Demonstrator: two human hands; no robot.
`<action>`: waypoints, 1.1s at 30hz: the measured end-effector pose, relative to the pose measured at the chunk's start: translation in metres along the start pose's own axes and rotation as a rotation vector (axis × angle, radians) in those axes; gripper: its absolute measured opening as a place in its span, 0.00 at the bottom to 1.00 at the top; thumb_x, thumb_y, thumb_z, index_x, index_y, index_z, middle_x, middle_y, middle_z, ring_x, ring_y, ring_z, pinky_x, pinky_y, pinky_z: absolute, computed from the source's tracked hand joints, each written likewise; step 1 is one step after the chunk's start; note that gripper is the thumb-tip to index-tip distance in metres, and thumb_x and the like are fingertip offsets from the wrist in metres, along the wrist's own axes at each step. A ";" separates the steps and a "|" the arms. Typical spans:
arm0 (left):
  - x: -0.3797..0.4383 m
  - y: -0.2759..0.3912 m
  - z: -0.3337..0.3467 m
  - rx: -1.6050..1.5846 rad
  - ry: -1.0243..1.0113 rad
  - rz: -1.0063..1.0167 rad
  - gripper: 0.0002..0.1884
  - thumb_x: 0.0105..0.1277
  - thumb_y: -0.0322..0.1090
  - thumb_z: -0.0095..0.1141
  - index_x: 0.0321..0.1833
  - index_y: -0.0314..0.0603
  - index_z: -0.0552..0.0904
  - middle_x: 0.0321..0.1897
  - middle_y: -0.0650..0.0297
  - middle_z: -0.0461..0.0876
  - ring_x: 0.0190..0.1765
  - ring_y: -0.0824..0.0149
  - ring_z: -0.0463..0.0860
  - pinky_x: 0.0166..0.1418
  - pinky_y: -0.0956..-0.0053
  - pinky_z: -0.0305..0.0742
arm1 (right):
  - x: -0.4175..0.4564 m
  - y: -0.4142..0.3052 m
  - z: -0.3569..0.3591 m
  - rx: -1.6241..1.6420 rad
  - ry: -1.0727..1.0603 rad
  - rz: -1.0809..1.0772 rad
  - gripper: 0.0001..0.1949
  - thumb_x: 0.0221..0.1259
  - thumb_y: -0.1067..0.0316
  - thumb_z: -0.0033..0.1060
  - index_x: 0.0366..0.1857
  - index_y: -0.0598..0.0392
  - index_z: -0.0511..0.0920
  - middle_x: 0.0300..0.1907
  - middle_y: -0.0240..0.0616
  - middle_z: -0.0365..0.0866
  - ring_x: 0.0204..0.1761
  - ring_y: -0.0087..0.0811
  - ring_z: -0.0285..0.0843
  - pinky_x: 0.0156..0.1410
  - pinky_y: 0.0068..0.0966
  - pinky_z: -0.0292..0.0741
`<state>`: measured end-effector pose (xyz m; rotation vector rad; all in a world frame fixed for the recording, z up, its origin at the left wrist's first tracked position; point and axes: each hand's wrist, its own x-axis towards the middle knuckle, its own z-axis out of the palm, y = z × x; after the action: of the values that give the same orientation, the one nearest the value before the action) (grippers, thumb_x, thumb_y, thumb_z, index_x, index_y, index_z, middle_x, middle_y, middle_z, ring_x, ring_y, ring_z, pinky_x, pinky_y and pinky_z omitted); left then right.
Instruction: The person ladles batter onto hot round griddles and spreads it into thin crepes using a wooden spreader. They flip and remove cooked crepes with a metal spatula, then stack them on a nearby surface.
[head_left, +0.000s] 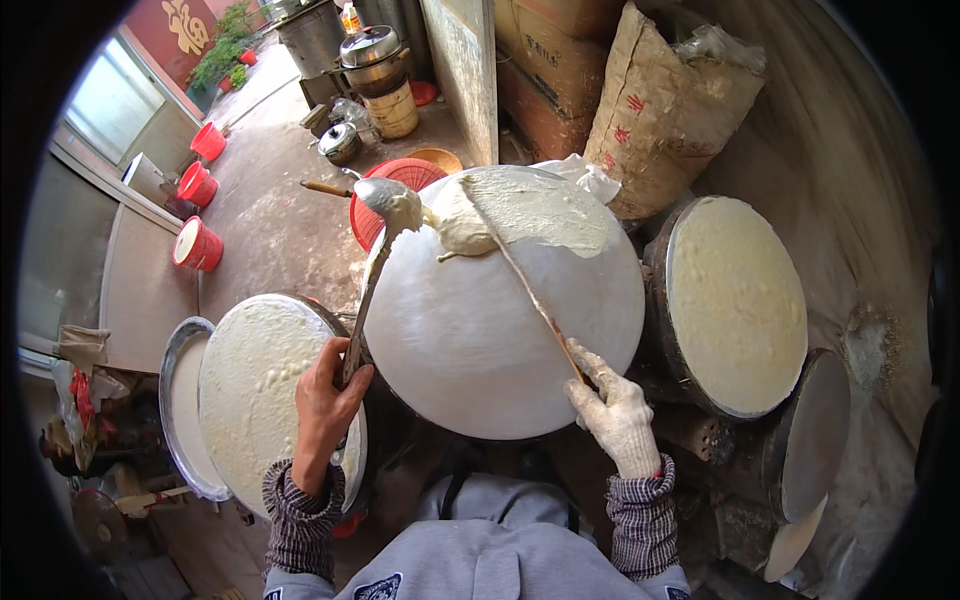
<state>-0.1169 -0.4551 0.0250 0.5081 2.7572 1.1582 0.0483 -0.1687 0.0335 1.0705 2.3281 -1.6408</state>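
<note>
My bare left hand (328, 409) grips the handle of a long metal ladle (379, 196), whose batter-coated bowl is over the far left rim of a round griddle (487, 337). My right hand (613, 411), in a whitish knitted glove, holds a thin spreading stick (525, 289) that reaches across the griddle to its far edge. Pale batter (465, 225) lies in a thick mound left of the stick and in a thin layer to its right. The near part of the griddle's surface is bare.
Batter-covered griddles stand at left (262, 375) and right (739, 307). A basin (187, 420) of batter is at far left, a bare griddle (817, 435) at far right. Behind are a red basket (367, 217), a woven sack (667, 112) and an upright board (465, 67).
</note>
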 end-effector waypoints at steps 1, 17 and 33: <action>-0.001 0.003 -0.004 0.008 0.007 -0.008 0.14 0.61 0.32 0.66 0.48 0.40 0.79 0.21 0.62 0.79 0.24 0.68 0.76 0.32 0.72 0.71 | 0.002 -0.002 -0.007 0.049 -0.016 0.057 0.25 0.64 0.68 0.62 0.67 0.42 0.74 0.54 0.45 0.85 0.52 0.37 0.86 0.54 0.31 0.80; -0.036 0.006 -0.015 -0.074 0.086 -0.100 0.14 0.61 0.30 0.66 0.47 0.38 0.78 0.19 0.67 0.68 0.23 0.75 0.66 0.28 0.76 0.63 | 0.060 -0.035 -0.006 -0.379 -0.102 -0.229 0.23 0.67 0.56 0.56 0.66 0.37 0.75 0.52 0.44 0.85 0.53 0.46 0.83 0.61 0.38 0.75; -0.083 0.013 -0.018 -0.177 0.142 -0.164 0.13 0.63 0.30 0.66 0.47 0.37 0.78 0.27 0.70 0.74 0.28 0.78 0.68 0.32 0.81 0.65 | 0.039 0.010 -0.023 -0.406 -0.229 -0.673 0.24 0.63 0.67 0.62 0.65 0.44 0.75 0.44 0.45 0.84 0.43 0.46 0.84 0.48 0.37 0.79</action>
<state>-0.0394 -0.4874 0.0439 0.1835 2.7124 1.4283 0.0316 -0.1283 0.0174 0.0082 2.8373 -1.2334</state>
